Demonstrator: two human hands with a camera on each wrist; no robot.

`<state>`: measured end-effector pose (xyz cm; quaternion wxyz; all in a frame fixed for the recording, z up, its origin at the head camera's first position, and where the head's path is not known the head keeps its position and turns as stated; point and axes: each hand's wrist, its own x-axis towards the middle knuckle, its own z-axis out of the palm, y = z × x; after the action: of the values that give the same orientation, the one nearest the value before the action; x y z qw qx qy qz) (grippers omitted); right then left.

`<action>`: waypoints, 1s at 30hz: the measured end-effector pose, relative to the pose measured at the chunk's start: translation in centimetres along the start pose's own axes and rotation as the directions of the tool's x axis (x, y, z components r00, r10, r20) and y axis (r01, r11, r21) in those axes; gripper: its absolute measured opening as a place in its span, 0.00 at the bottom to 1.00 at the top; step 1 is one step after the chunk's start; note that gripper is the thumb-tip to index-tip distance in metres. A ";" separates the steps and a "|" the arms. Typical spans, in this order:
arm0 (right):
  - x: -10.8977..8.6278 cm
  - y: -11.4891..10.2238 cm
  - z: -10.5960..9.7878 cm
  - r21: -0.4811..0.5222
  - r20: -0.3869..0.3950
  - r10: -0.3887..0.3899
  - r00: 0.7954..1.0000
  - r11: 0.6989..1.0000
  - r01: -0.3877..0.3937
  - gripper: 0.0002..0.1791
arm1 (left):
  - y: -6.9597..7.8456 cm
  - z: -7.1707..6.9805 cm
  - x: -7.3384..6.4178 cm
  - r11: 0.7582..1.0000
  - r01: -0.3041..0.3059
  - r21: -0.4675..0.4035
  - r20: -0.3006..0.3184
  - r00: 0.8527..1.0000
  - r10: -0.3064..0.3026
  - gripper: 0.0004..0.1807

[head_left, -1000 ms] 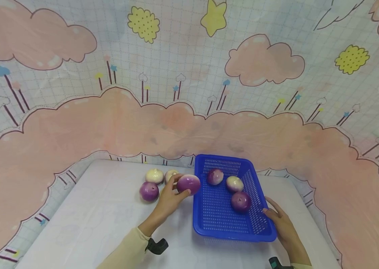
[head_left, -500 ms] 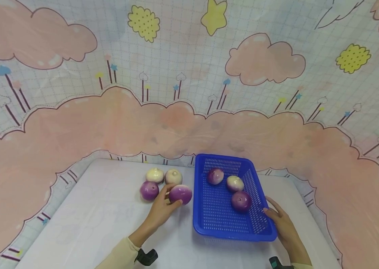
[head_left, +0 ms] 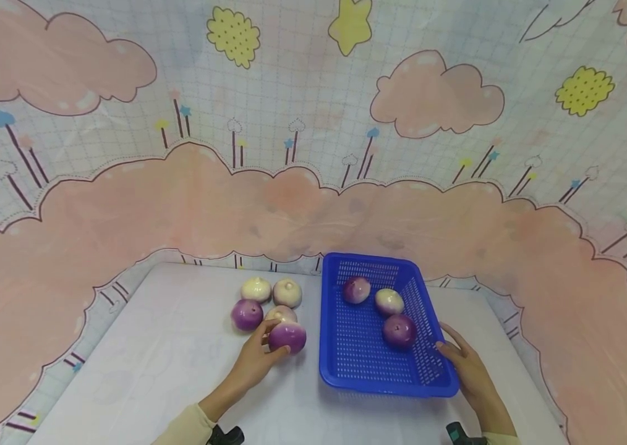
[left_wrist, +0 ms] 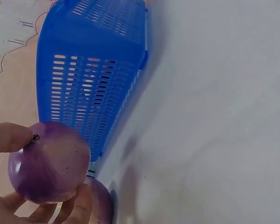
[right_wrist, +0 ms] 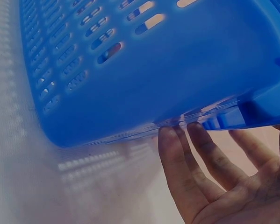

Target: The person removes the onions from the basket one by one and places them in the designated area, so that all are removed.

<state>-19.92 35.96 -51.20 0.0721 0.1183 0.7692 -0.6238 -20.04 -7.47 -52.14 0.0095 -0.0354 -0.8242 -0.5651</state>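
Note:
In the head view my left hand (head_left: 255,358) holds a purple onion (head_left: 288,338) between thumb and fingers, left of the blue basket (head_left: 369,387). The left wrist view shows the thumb on one side of this onion (left_wrist: 53,163) and curled fingers beneath it. My right hand (head_left: 472,374) grips the basket's right rim, thumb over the edge. In the right wrist view, its fingertips (right_wrist: 170,135) touch the outer wall. Inside the basket lie a purple-and-white onion (head_left: 356,290), a pale onion (head_left: 389,301) and a dark purple onion (head_left: 399,331).
Several onions cluster on the white table (head_left: 141,352) left of the basket: two pale ones (head_left: 256,289) at the back, a purple onion (head_left: 247,315), and a pale pinkish onion (head_left: 282,313) partly behind the held one. A patterned cloth (head_left: 291,216) rises behind the table.
My left hand has drawn the purple onion from the basket's left rim leftward and toward me, uncovering onions behind it. My right hand stays at the basket, which keeps its place.

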 end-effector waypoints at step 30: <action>-0.1 -0.1 0.0 -0.007 0.013 -0.011 1.000 1.000 0.011 0.39 | -2.5 -4.4 -1.8 0.992 0.120 0.049 -0.019 0.993 -0.119 0.33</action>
<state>-19.87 35.98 -51.11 0.0738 0.1098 0.7714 -0.6224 -18.52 -12.54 -52.96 -0.0169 0.0189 -0.8385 -0.5442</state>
